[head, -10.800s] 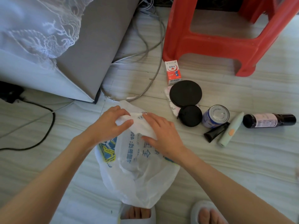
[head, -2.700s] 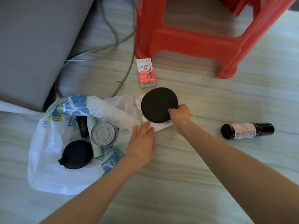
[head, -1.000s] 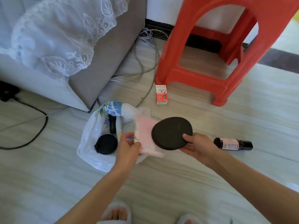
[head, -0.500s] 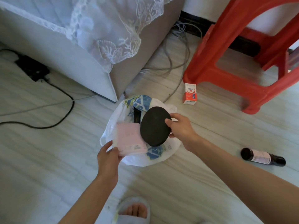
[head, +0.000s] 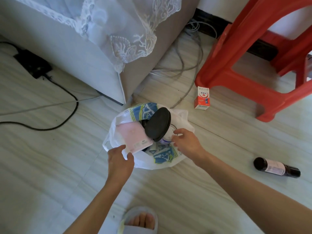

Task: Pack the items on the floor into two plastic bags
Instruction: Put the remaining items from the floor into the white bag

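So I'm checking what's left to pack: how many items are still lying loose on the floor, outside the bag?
2: a small red and white box by the stool's leg, and a dark bottle on its side to the right of the bag.

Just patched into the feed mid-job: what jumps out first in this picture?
The white plastic bag lies open mid-floor, with a black round disc and a pink pack poking out. The left hand and right hand hover open at its rim. Unpacked: a small red-and-white box by the red stool, and a dark bottle lying at right.
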`<state>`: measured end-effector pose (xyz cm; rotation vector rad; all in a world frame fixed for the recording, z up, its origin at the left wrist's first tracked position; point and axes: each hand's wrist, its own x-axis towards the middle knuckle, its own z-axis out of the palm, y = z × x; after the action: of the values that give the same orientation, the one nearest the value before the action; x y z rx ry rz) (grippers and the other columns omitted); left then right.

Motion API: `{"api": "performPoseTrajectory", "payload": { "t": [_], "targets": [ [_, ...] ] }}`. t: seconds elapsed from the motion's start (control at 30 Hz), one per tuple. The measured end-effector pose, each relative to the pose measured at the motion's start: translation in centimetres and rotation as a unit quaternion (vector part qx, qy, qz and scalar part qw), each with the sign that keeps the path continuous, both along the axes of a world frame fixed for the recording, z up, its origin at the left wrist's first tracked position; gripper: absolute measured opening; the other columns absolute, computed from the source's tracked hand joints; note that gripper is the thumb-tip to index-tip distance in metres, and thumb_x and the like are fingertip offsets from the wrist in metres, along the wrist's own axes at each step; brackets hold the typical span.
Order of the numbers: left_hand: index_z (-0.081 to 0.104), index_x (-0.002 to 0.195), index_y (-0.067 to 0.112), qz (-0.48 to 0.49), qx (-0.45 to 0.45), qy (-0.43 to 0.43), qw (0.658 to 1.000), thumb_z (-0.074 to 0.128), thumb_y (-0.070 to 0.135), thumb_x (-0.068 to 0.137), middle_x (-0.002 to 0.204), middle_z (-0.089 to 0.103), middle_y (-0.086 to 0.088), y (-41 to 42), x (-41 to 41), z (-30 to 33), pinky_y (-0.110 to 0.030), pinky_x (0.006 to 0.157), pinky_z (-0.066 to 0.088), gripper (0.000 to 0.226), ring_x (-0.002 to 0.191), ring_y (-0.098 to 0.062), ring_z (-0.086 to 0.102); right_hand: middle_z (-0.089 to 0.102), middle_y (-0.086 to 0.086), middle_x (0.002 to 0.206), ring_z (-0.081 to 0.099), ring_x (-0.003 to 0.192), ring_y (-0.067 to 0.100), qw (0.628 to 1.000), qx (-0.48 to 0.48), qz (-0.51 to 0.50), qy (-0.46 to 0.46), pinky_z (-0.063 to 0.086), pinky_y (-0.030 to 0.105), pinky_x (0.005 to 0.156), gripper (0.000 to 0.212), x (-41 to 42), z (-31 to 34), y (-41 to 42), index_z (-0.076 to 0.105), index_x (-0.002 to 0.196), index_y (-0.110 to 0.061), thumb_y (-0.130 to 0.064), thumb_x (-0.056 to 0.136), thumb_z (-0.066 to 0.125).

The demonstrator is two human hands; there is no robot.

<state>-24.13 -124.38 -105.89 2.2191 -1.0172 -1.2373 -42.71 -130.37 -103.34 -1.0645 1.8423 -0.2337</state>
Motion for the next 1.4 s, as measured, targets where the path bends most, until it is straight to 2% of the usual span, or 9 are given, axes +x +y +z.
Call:
{"api": "performPoseTrajectory", "payload": {
  "t": [0.23,0.37,0.57,0.7,0.8,0.97,1.2,1.3,1.4],
  "targets": [
    [0.039,0.137,0.013,-0.258,-0.186,-0.086,0.944,0.052,0.018,0.091,0.148,0.027,-0.01,-2.0,-3.1,4.4,-0.03,0.109,0.024,0.048,0.137,-0.023,0.024,0.052,0.007,0.132,0.05,0.119,0.026,0.947,-0.095,0.221,0.212,0.043,0.038,0.097,0.046,-6.8,5.1,1.7,0.036,0.137,-0.019,-0.034,0.095,0.045],
    [0.047,0.131,0.007,-0.406,-0.281,-0.138,0.858,0.049,0.027,0.087,0.141,0.038,-0.017,-3.3,-7.3,6.4,-0.04,0.107,0.035,0.048,0.13,-0.033,0.038,0.052,0.01,0.13,0.048,0.121,0.028,0.935,-0.134,0.203,0.257,0.041,0.041,0.098,0.046,-11.7,6.8,2.9,0.036,0.136,-0.017,-0.036,0.095,0.044],
    [0.052,0.127,0.007,-0.493,-0.269,-0.158,0.812,0.041,0.029,0.081,0.136,0.046,-0.022,-2.3,-13.8,4.1,-0.049,0.098,0.043,0.051,0.125,-0.04,0.045,0.051,0.011,0.13,0.045,0.122,0.028,0.951,-0.11,0.115,0.265,0.042,0.039,0.096,0.046,-18.5,4.1,6.7,0.036,0.137,-0.016,-0.035,0.096,0.042],
    [0.04,0.136,0.003,-0.517,-0.234,-0.164,0.807,0.049,0.019,0.082,0.146,0.031,-0.022,-4.2,-17.3,0.7,-0.05,0.107,0.03,0.057,0.137,-0.038,0.027,0.054,0.007,0.129,0.042,0.127,0.027,0.925,-0.109,0.088,0.353,0.035,0.042,0.101,0.041,-22.3,-0.6,8.6,0.048,0.128,-0.014,-0.033,0.092,0.05],
    [0.036,0.137,-0.002,-0.556,-0.223,-0.206,0.774,0.057,0.006,0.082,0.146,0.027,-0.027,-7.8,-19.6,-2.3,-0.049,0.109,0.026,0.06,0.137,-0.043,0.023,0.063,0.016,0.113,0.054,0.115,0.035,0.912,-0.111,0.019,0.394,0.044,0.052,0.09,0.036,-25.1,-4.3,9.4,0.063,0.106,-0.006,-0.026,0.076,0.07],
    [0.011,0.144,-0.002,-0.564,-0.14,-0.263,0.77,0.045,0.011,0.09,0.153,0.001,-0.025,-13.5,-23.4,-6.4,-0.043,0.116,0.008,0.065,0.141,-0.041,0.001,0.06,0.017,0.109,0.056,0.109,0.035,0.891,-0.073,0.034,0.446,0.048,0.048,0.082,0.041,-28.4,-8.5,10.7,0.059,0.101,-0.003,-0.024,0.068,0.072],
    [0.009,0.145,-0.002,-0.557,-0.169,-0.313,0.751,0.053,0.018,0.079,0.153,0.008,-0.024,-19.8,-25.0,-10.5,-0.05,0.115,0.01,0.082,0.141,-0.042,0.005,0.051,0.027,0.123,0.042,0.121,0.049,0.905,-0.074,-0.009,0.42,0.04,0.056,0.097,0.055,-29.3,-11.3,9.8,0.051,0.116,0.003,-0.028,0.074,0.067],
    [0.02,0.143,-0.003,-0.544,-0.191,-0.281,0.767,0.057,0.017,0.079,0.15,0.017,-0.026,-18.9,-25.4,-10.1,-0.048,0.115,0.013,0.076,0.139,-0.043,0.013,0.053,0.023,0.119,0.04,0.123,0.043,0.909,-0.099,0.007,0.405,0.037,0.057,0.098,0.04,-29.5,-11.5,9.7,0.056,0.104,0.001,-0.03,0.08,0.058],
    [0.033,0.137,-0.005,-0.554,-0.212,-0.257,0.763,0.065,0.007,0.074,0.143,0.029,-0.03,-16.0,-25.2,-9.3,-0.055,0.106,0.031,0.072,0.128,-0.051,0.029,0.06,0.017,0.106,0.044,0.118,0.034,0.906,-0.154,0.038,0.392,0.037,0.055,0.098,0.034,-29.5,-11.8,10.4,0.061,0.087,-0.003,-0.032,0.085,0.043]
  ]
}}
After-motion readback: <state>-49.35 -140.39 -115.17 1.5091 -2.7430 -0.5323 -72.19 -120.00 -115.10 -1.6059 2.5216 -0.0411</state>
